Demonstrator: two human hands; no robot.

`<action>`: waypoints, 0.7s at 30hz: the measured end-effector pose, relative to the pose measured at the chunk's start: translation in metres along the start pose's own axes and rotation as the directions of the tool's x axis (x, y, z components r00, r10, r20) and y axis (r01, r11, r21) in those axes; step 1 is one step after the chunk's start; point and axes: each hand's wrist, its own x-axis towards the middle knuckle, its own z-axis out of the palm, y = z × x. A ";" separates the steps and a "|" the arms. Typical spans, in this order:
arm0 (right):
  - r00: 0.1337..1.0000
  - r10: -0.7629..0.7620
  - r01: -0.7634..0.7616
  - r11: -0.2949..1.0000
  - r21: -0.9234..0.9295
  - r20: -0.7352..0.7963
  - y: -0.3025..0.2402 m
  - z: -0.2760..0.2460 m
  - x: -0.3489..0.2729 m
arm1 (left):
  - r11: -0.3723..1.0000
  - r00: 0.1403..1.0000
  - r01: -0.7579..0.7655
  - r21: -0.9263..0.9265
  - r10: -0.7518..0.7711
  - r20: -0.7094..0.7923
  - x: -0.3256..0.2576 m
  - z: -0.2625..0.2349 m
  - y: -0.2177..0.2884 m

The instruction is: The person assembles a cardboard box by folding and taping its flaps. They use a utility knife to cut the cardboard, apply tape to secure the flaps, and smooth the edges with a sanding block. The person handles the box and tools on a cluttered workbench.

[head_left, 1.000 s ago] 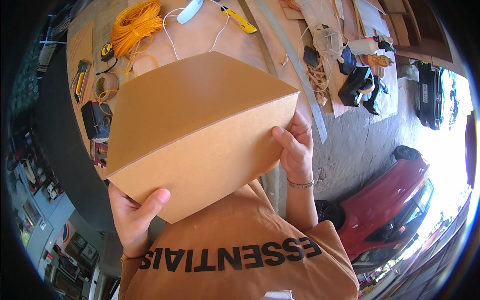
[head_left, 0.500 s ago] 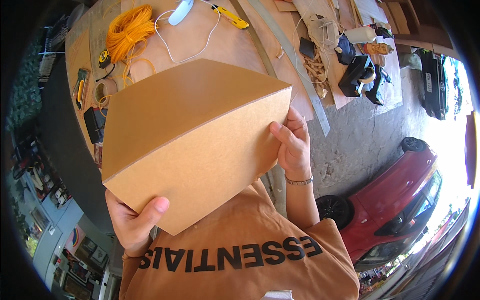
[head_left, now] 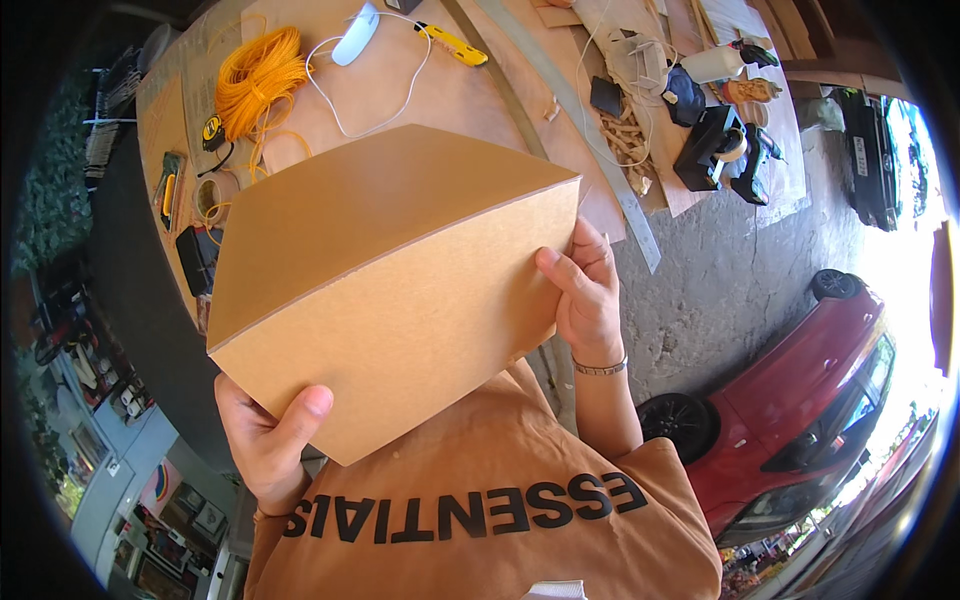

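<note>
A plain brown cardboard box [head_left: 420, 300] is held up in front of my chest, tilted, with one long edge running from lower left to upper right. My left hand [head_left: 268, 435] grips its lower left corner, thumb on the near face and fingers hidden behind. At the right end, my right hand [head_left: 585, 290] holds the box with its thumb on the near face and the other fingers curled round the side edge. The box's underside and far sides are out of sight.
Beyond the box, the wooden worktable [head_left: 480, 110] carries orange rope [head_left: 262, 80], a tape measure [head_left: 212, 131], a yellow cutter [head_left: 455, 46], a long metal ruler [head_left: 635, 225], a white corded device [head_left: 355, 35] and a tape dispenser [head_left: 705, 150]. A red car [head_left: 770, 400] stands at right.
The box has shifted very slightly in view, and the table items have shifted a little too. Both hands keep the same grip.
</note>
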 end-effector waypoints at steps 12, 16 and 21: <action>0.999 -0.010 0.009 1.000 -0.020 -0.049 0.004 -0.003 -0.004 | 1.000 1.000 -0.007 0.023 0.008 -0.007 -0.001 0.010 0.008; 0.999 -0.029 0.029 1.000 -0.002 -0.045 0.003 -0.003 -0.005 | 1.000 1.000 0.009 0.005 -0.009 -0.003 0.001 0.012 0.007; 0.999 -0.031 0.033 0.999 0.039 -0.037 -0.001 -0.001 -0.007 | 1.000 0.998 -0.014 0.008 0.014 0.069 0.008 0.006 0.002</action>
